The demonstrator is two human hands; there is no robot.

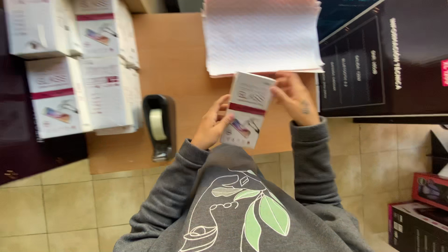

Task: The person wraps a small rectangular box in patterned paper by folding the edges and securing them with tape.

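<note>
The person wears a grey sweatshirt point(242, 205) of soft, heathered fabric with long sleeves ending in ribbed cuffs. Its front carries a white line drawing with curved outlines, filled in places by pale and bright green leaves. The left hand point(211, 128) is bare; the right hand point(295, 99) bears a small dark mark on its back.

Black tape dispenser point(159, 127) on wooden table point(179, 60); stacked white boxes point(81, 70) at one side; sheaf of white sheets point(261, 35) at far edge; large black carton point(382, 56) adjacent; tiled floor point(60, 205) below.
</note>
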